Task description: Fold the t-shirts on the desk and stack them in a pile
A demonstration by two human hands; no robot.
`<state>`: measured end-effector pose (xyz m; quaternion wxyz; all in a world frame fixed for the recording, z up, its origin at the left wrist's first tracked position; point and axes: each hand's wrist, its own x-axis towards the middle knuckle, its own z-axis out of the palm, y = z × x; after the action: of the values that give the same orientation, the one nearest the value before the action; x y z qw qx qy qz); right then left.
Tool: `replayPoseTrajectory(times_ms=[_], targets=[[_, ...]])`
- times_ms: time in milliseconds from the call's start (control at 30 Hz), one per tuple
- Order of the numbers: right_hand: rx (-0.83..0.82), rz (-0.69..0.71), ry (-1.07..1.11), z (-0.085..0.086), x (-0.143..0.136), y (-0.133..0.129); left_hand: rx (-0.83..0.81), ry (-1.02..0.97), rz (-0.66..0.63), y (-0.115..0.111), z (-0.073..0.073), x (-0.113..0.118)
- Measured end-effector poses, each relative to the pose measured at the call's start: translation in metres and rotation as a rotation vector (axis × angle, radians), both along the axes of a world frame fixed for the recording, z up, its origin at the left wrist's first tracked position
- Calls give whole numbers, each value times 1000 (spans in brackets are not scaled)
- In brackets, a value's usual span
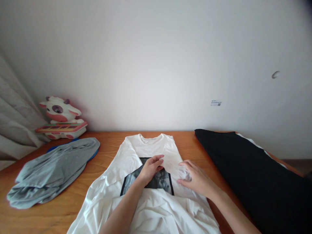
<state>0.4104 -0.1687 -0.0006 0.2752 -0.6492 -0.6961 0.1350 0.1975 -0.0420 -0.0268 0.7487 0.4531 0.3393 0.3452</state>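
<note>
A white T-shirt [151, 208] with a dark-framed grey picture print [156, 182] lies on the wooden table, neckline away from me. Its sleeves are folded inward over the front, and the lower part is rumpled. My left hand [151, 168] rests over the print beside the inner edge of the right-hand sleeve, its fingers loosely bent and apart. At the shirt's right side is my right hand [195, 177], thumb and fingers spread in a C around the white fabric of that sleeve. No fabric looks gripped in either hand.
To the right lies a spread black cloth [243, 175] with a white piece under its far edge. A grey folded garment [53, 169] is at left, over something blue [94, 155]. Behind it stands a cow-shaped toy keyboard [62, 120]. A wall [156, 71] backs the table [109, 146]; a curtain [17, 107] hangs left.
</note>
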Motion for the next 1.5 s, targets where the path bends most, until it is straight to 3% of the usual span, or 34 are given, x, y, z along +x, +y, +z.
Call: replayPoseTrajectory(times_ms=[100, 233, 333, 400, 467, 633, 800, 1033, 1133, 1233, 1333, 1433, 1500], targets=[[90, 18, -30, -16, 5, -8, 79, 106, 47, 0, -6, 3], [156, 53, 16, -22, 8, -13, 316, 396, 125, 8, -6, 2], [170, 39, 80, -23, 9, -11, 656, 634, 161, 17, 1, 13], [186, 28, 81, -24, 11, -9, 957, 807, 91, 22, 4, 33], [205, 18, 48, -28, 12, -7, 1143, 924, -23, 28, 5, 59], [208, 13, -35, -34, 16, -3, 1201, 1009, -160, 48, -9, 124], [143, 11, -136, -30, 13, -4, 1239, 1052, -219, 71, -23, 150], [130, 18, -156, -26, 8, -4, 1327, 1000, -250, 108, -24, 142], [145, 20, -156, -24, 8, -4, 1362, 991, -204, 111, -19, 140], [180, 21, -153, -24, 9, -5, 1402, 988, -167, 98, -10, 141], [211, 34, -123, -26, 11, -6, 1450, 967, -232, 74, 3, 134], [190, 69, -75, -29, 12, -6, 1473, 949, -329, 49, 18, 105], [167, 73, -49, -31, 13, -6, 1462, 898, -409, 34, 30, 70]])
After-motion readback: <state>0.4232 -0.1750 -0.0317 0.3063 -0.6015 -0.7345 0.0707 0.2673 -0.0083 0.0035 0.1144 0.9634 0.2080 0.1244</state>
